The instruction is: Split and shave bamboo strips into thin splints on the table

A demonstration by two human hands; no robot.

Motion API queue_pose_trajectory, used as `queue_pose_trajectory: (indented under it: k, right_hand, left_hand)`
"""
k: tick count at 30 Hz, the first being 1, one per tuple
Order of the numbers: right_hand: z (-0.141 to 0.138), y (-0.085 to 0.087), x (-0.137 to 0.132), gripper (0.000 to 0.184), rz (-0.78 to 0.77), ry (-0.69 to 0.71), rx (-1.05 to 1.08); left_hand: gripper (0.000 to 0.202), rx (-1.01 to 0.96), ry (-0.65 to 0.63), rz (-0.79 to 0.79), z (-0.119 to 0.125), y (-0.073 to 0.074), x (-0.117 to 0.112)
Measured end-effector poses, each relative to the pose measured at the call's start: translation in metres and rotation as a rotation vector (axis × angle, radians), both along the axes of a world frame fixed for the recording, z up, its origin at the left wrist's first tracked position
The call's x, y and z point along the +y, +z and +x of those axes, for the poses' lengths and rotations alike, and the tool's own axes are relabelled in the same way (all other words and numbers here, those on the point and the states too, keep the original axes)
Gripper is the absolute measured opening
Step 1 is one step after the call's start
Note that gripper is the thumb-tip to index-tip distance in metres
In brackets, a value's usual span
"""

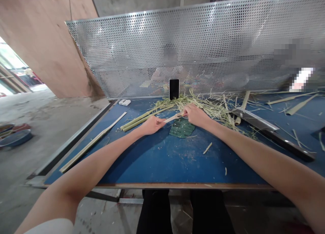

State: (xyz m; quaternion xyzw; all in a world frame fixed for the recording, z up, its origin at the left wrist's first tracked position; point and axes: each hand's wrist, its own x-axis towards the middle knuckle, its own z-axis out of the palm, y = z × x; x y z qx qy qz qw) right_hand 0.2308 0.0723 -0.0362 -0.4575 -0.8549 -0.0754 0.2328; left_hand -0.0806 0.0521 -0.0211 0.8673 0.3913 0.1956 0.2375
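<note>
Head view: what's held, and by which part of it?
A pale flat strip: the left hand grips the left end of its visible stretch, the right hand the right end.

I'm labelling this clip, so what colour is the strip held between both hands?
The strip is pale cream, seen best in the head view.
</note>
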Motion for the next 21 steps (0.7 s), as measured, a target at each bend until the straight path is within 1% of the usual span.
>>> queue_pose_trajectory:
  k: [2,5,6,8,12,16,21]
  right_hand:
    - [0.0028,0.0011,0.0009,0.019,-0.095,-0.029,0.009]
    - [0.0044,0.002,0.0011,0.02,-0.213,-0.131,-0.013]
    - [0.0045,0.0021,0.0011,0.02,-0.239,-0.148,-0.017]
    - [0.0043,0.0022,0.0012,0.022,-0.269,-0.138,-0.006]
    - [0.0037,0.0026,0.0019,0.029,-0.265,-0.077,0.074]
    - [0.0024,0.0021,0.0033,0.024,-0.227,-0.094,0.137]
    - [0.0008,0.0,0.0035,0.019,-0.131,-0.085,0.117]
  left_hand:
    - [0.06,0.021,0.011,-0.003,0.0004,0.0009,-0.0015]
    - [0.062,0.044,0.031,-0.011,0.0009,0.0025,-0.0033]
    - [0.063,0.048,0.04,-0.013,0.0011,0.0028,-0.0038]
    - [0.063,0.056,0.053,-0.02,0.0013,0.0031,-0.0046]
    - [0.062,0.071,0.061,-0.026,0.0012,0.0025,-0.0049]
    - [0.064,0.074,0.058,-0.019,0.0012,0.0022,-0.0045]
    - [0.065,0.07,0.047,-0.012,0.0025,0.0056,-0.0054]
